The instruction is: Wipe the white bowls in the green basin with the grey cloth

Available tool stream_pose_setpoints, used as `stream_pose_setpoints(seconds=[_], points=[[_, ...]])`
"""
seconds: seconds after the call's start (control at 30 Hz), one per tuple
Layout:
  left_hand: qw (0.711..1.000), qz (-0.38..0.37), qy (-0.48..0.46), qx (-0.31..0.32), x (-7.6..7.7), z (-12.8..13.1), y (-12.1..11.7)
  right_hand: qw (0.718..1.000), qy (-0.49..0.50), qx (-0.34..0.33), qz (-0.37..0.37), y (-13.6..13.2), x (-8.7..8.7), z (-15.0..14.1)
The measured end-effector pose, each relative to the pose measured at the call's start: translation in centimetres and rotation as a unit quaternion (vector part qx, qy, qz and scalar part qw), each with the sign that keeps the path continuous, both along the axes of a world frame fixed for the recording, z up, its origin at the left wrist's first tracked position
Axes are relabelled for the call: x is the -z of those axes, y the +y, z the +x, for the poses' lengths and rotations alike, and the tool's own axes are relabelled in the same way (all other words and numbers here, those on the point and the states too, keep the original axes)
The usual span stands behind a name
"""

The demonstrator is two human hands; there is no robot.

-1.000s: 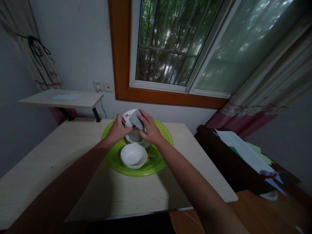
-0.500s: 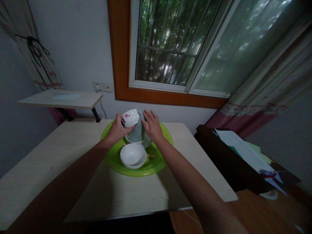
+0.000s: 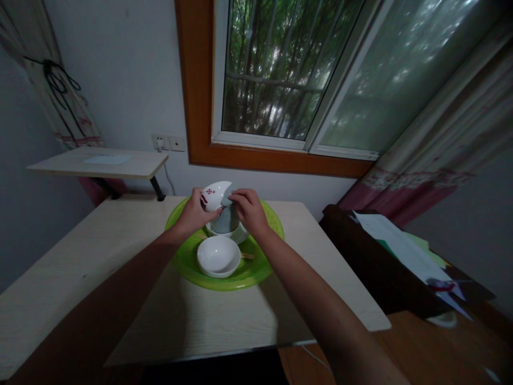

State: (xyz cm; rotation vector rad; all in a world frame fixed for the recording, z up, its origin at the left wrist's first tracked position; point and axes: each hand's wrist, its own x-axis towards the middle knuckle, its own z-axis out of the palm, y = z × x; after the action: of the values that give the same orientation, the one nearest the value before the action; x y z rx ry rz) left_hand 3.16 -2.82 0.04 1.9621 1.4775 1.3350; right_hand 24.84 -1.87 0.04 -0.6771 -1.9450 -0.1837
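Note:
My left hand (image 3: pixel 197 209) grips a white bowl with a red pattern (image 3: pixel 215 195), tilted on its side above the green basin (image 3: pixel 228 283). At the bowl's right rim, my right hand (image 3: pixel 249 207) is closed with its fingers pinching a grey-blue cloth (image 3: pixel 225 219). Part of this cloth lies against the bowl and the rest hangs below it, over another white bowl whose rim shows behind. Nearer to me in the basin sits a white bowl (image 3: pixel 218 255), upright. Ends of wooden chopsticks (image 3: pixel 247 256) stick out beside it.
The basin stands on a pale wooden table (image 3: pixel 232 321). A small raised shelf (image 3: pixel 104 163) with a paper on it stands at the left back. To the right, papers (image 3: pixel 396 246) lie on a dark piece of furniture. A window (image 3: pixel 288 80) is behind the table.
My right hand has gone from spread fingers to a pinch on the cloth at the bowl's rim. The cloth's upper part is now folded over that rim. My left hand stays nearly still.

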Motion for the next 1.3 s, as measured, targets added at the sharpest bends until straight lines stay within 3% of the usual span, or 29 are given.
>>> stream_pose_setpoints(seconds=[0.27,0.47,0.7,1.03,1.3], points=[[1.0,0.004,0.004,-0.008,0.1,0.0,-0.1,0.997,0.059,0.053,-0.012,0.5,-0.2,0.5],[1.0,0.001,-0.01,-0.023,0.0,0.0,0.1,1.0,0.002,0.019,0.015,0.0,-0.2,0.1],[0.999,-0.011,-0.029,-0.009,-0.3,0.1,0.0,0.997,-0.077,-0.011,-0.009,-0.9,-0.1,-0.3],[0.999,0.007,0.003,-0.046,-0.1,-0.1,0.0,0.997,0.053,0.041,-0.036,0.5,-0.1,0.6],[1.0,-0.01,-0.025,-0.012,0.1,0.0,0.3,0.997,-0.072,-0.018,0.03,-1.3,-0.6,-0.8]])
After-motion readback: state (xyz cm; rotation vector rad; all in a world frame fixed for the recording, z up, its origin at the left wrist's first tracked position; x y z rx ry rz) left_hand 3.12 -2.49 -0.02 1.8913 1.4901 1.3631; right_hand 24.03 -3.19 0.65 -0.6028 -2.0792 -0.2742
